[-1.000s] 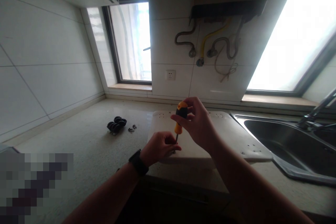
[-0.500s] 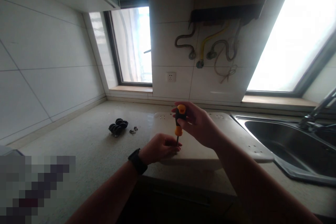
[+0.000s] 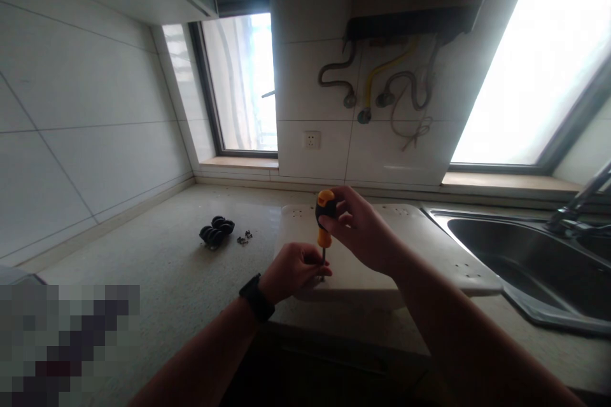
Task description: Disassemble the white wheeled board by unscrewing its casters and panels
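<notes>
My right hand (image 3: 358,226) is closed round the orange and black handle of a screwdriver (image 3: 325,216), which stands nearly upright. The fingers of my left hand (image 3: 296,266) are pinched about the lower shaft, close to the tip; a black watch is on that wrist. Just under the tip a small dark screw (image 3: 322,278) shows near the front left corner of a white panel (image 3: 372,267). Groups of small holes mark the panel's other corners. To the left lie black casters (image 3: 216,232) in a cluster, beside several loose screws (image 3: 244,238).
A speckled countertop (image 3: 200,286) bears all this. At the right, a steel sink (image 3: 506,261) with a tap (image 3: 568,213) adjoins the panel. Pipes (image 3: 372,82) hang on the tiled wall behind, above a socket (image 3: 312,140).
The screwdriver handle has turned a little in my right hand and stands more upright. My left fingers have lifted slightly, and the screw below the tip now shows.
</notes>
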`<state>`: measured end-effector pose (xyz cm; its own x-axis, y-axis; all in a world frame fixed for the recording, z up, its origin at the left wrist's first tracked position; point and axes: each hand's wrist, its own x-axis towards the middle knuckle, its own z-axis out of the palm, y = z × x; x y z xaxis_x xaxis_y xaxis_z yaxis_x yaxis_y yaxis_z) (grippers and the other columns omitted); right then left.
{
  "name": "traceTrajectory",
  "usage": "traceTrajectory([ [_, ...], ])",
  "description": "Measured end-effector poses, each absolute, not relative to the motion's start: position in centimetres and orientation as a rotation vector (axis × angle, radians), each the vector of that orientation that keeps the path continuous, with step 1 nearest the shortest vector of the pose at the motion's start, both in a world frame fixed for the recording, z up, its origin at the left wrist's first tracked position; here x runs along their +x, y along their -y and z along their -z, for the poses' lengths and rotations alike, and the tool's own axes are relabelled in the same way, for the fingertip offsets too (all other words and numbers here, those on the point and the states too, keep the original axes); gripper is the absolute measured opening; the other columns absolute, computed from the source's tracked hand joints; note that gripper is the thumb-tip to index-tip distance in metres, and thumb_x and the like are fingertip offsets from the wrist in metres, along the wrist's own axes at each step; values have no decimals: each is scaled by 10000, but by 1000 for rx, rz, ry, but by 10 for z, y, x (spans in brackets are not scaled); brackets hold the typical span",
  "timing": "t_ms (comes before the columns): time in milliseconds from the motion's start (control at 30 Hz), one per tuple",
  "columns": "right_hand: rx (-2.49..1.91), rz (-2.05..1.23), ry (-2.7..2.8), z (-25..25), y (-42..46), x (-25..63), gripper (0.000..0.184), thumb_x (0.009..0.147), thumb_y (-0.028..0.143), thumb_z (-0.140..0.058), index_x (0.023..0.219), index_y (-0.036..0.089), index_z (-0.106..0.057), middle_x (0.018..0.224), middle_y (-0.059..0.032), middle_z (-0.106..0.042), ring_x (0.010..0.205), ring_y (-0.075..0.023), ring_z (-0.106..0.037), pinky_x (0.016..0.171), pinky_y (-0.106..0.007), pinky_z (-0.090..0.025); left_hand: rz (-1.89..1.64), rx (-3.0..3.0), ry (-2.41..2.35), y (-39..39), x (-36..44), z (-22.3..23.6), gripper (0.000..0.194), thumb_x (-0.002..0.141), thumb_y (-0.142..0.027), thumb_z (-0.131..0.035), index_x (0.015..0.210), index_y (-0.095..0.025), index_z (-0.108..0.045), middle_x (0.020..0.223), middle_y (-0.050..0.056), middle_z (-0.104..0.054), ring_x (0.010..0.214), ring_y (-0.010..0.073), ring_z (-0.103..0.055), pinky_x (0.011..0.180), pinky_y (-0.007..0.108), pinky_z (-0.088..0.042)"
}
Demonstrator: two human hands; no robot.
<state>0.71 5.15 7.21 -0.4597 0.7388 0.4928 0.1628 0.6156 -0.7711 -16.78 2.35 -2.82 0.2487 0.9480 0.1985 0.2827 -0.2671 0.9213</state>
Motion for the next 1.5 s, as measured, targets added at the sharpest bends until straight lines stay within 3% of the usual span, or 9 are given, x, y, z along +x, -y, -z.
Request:
traceTrajectory([
  [200,-758,-654,1890,-61,-58,10,448,797,509,-777,1011,238,-492,871,-7,-623,729,-159,-592,609,-319,-506,-888,1756,-1168,-21,-171,21,328,857,-443,-760,948,-130,-797,897,98,-788,766,184,-693,672,275,-491],
  [400,-744,-827,1893,-63,-58,13,381,804,381,-763,1090,211,-578,946,-54,-684,790,-195,-675,716,-376,-575,-885,1766,-999,-23,-175,23,301,912,-381,-707,1099,-160,-788,1188,122,-770,1078,228,-711,942,341,-524],
  [533,-625,-979,1936,-69,-54,14,386,834,213,-628,1220,199,-612,1073,-90,-692,950,-218,-690,841,-403,-585,-944,1755,-1111,-23,-169,27,234,877,-357,-745,950,-142,-801,999,111,-797,904,209,-720,811,312,-527],
  [633,-692,-883,1966,-70,-51,13,445,865,329,-668,1294,226,-609,1177,-100,-646,962,-211,-666,848,-411,-579,-998,1710,-1192,-22,-164,29,256,839,-395,-782,825,-140,-774,897,90,-786,768,178,-685,678,275,-484],
  [733,-788,-769,1927,-69,-52,10,553,807,472,-768,1279,246,-589,1048,-54,-637,847,-187,-643,788,-400,-577,-1045,1705,-1249,-21,-162,32,344,804,-472,-807,762,-140,-730,748,46,-736,643,143,-608,587,254,-417],
  [833,-738,-859,1831,-68,-56,6,565,771,464,-815,1219,252,-541,1012,-38,-665,857,-193,-668,786,-392,-582,-1098,1754,-1324,-23,-161,36,417,744,-533,-847,731,-147,-689,677,10,-684,618,133,-562,585,252,-401],
  [1000,-638,-963,1860,-73,-57,3,351,879,402,-705,1172,232,-612,1101,-72,-683,917,-192,-692,800,-361,-583,-1125,1765,-1342,-26,-161,41,471,710,-571,-862,723,-158,-636,673,-7,-666,615,129,-549,587,248,-402],
  [1167,-750,-813,1921,-76,-54,5,457,896,378,-646,1318,213,-582,1029,-57,-638,766,-166,-658,717,-359,-584,-1161,1784,-1342,-27,-161,43,483,696,-576,-871,710,-163,-621,673,-18,-646,624,126,-538,590,245,-401],
  [1500,-558,-989,1896,-77,-51,5,544,805,139,-572,1343,216,-531,1241,-126,-685,1183,-258,-664,964,-462,-577,-1184,1722,-1350,-26,-159,41,491,651,-567,-903,710,-156,-641,640,-26,-628,592,121,-535,570,245,-401],
])
